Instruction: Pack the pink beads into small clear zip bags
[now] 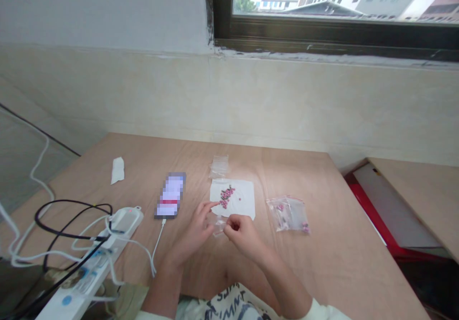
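Note:
Small pink and dark beads [226, 195] lie in a loose pile on a white sheet of paper [247, 207]. My left hand [198, 226] has its index finger stretched out, the tip at the lower left of the beads; its fingers are apart. To the right, my right hand [244, 234] is curled with thumb and fingertips pinched together just below the paper's front edge. Whatever it may pinch is too small to make out. Between the hands, partly hidden, lies a small clear plastic bag [219, 225].
A clear zip bag with some pink pieces [289, 215] lies to the right. Another clear bag [219, 166] is behind the paper. At left are a phone [171, 195] on a charging cable, a white scrap [117, 170] and a power strip [125, 222] with tangled cords.

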